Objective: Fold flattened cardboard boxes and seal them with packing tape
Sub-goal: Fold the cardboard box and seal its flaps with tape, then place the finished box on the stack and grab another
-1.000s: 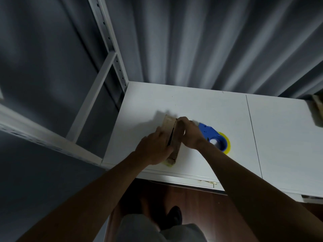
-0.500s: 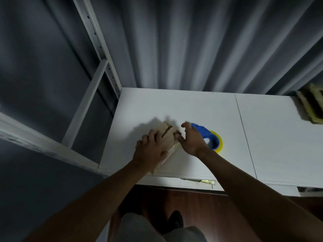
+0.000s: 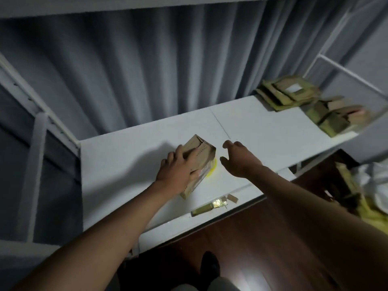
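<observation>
A small brown cardboard box (image 3: 201,153) stands folded up on the white table (image 3: 130,164). My left hand (image 3: 178,169) grips its near left side, fingers over the top and thumb on the front face. My right hand (image 3: 237,158) hovers just right of the box with fingers spread and relaxed, touching nothing. A sliver of yellow tape roll (image 3: 212,170) shows behind the box; the blue dispenser is hidden.
Stacks of flattened cardboard boxes (image 3: 287,92) and folded boxes (image 3: 333,117) lie at the table's far right. Scraps of tape (image 3: 212,205) stick at the near edge. A white shelf frame (image 3: 39,131) rises on the left, a grey curtain behind.
My right hand has let go of the box and moved away to the right. The box now stands opened up under my left hand. The camera swung right, revealing the cardboard stacks.
</observation>
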